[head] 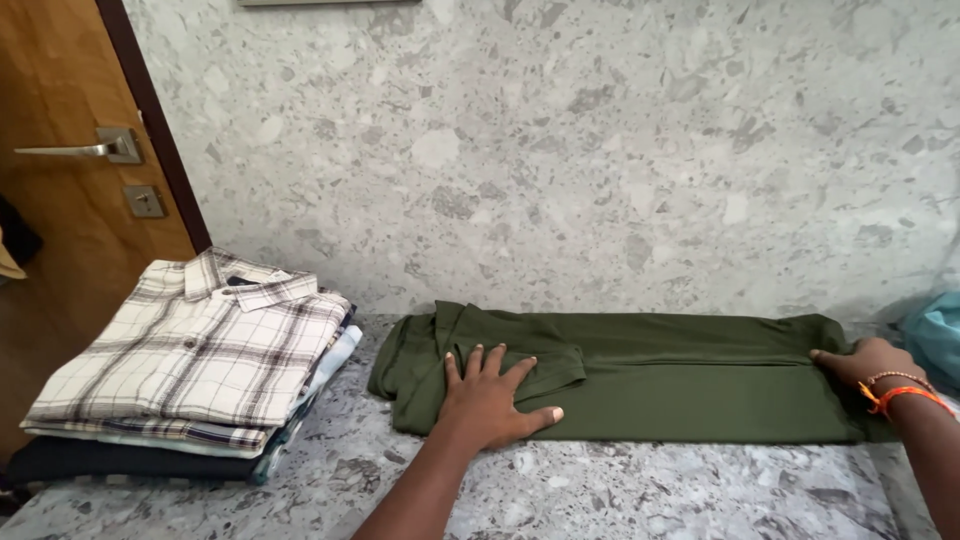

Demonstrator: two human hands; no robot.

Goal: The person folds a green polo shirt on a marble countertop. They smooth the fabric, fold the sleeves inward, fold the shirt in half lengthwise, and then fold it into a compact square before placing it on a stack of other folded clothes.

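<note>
Left hand (490, 395) flat, fingers spread, pressing the folded green shirt (640, 375) on the stone surface (620, 490); right hand (868, 362) open, palm down on its far end, nothing gripped.

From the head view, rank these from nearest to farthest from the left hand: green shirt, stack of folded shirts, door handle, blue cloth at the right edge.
1. Green shirt, under the left hand.
2. Stack of folded shirts, to its left.
3. Door handle and blue cloth: opposite sides, too close to call.

Stack of shirts (190, 370) left of folded garment (650, 375) on counter (620, 495)
</note>
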